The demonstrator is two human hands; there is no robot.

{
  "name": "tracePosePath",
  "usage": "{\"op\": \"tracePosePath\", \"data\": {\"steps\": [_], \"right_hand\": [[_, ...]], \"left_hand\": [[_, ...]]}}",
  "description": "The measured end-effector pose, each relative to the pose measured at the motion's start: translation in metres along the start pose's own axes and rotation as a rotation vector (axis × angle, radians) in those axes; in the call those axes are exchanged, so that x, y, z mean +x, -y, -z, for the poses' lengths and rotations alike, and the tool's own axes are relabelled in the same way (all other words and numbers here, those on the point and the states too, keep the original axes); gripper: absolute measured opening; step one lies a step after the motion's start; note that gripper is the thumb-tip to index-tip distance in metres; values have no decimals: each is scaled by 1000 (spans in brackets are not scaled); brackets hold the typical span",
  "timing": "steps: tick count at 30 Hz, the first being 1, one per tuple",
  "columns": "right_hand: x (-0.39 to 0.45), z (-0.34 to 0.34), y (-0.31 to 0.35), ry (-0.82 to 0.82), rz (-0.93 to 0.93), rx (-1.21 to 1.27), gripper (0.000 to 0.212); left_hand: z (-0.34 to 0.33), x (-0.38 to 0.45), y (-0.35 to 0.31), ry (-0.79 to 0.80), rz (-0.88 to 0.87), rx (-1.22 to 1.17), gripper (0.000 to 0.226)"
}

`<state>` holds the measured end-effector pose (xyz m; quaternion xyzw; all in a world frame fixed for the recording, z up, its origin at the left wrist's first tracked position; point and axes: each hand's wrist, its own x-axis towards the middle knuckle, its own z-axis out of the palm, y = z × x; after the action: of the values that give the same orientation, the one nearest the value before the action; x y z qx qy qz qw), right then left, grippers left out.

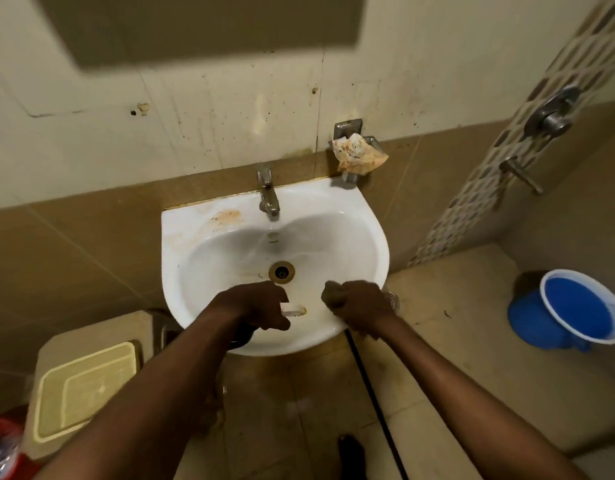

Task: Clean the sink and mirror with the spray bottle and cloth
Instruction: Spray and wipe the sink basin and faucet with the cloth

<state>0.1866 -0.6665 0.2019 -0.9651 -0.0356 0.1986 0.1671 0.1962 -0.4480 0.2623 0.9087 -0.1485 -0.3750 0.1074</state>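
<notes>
The sink-cleaning part of the task appears to be in hand. The right hand, at the lower right of the basin, has its fingers curled tightly round a bunched, dull-coloured cloth and presses it against the inner front wall of the sink. The left hand sits at the front rim just left of centre, fingers curled round something pale, of which only a small white end shows; whether this is the spray bottle cannot be told. Water seems to run thinly from the tap toward the drain.

A rusty stain on the ledge at the upper left of the sink is not yet scrubbed, so the next move probably calls for carrying the cloth up there, past the tap. The mirror at the top of the frame looks untouched.

Around: a crumpled, stained wrapper hangs on a wall fitting right of the tap, a blue bucket stands on the floor at right, and a pale yellow lid lies lower left.
</notes>
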Motion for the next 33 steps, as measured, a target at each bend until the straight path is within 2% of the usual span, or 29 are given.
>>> {"op": "tracePosePath", "data": {"steps": [4, 6, 9, 11, 13, 16, 18, 20, 23, 25, 27, 29, 33], "right_hand": [[-26, -10, 18, -92, -90, 36, 22], [-15, 0, 16, -160, -118, -111, 22], [15, 16, 4, -303, -292, -272, 27], [30, 10, 7, -300, -351, -364, 27], [33, -12, 26, -212, -269, -373, 31], [30, -56, 72, -84, -85, -200, 46], [28, -73, 95, 3, -9, -125, 46], [31, -66, 90, 34, -23, -82, 51], [36, -26, 50, -51, -188, -176, 55], [38, 2, 24, -153, -309, -300, 40], [27, 12, 18, -167, -347, -329, 29], [6, -1, 31, -123, -317, -213, 26], [-15, -53, 84, -133, -28, -130, 28]], "left_hand": [[6, 0, 13, 11, -78, 151, 16], [6, 1, 22, 28, -81, 176, 20], [-2, 3, 31, 61, -85, 190, 19], [-5, 4, 35, 84, -72, 174, 15], [-5, 6, 40, 93, -52, 167, 14], [0, 9, 48, 82, -35, 187, 9], [6, 8, 54, 87, -18, 184, 18], [11, 6, 59, 102, 11, 182, 28], [13, 4, 59, 105, 32, 176, 29], [11, 6, 52, 106, 26, 136, 30], [11, 8, 40, 112, 20, 79, 28], [12, 12, 28, 148, 26, 72, 32], [24, 14, 26, 174, 97, 98, 35]]}}
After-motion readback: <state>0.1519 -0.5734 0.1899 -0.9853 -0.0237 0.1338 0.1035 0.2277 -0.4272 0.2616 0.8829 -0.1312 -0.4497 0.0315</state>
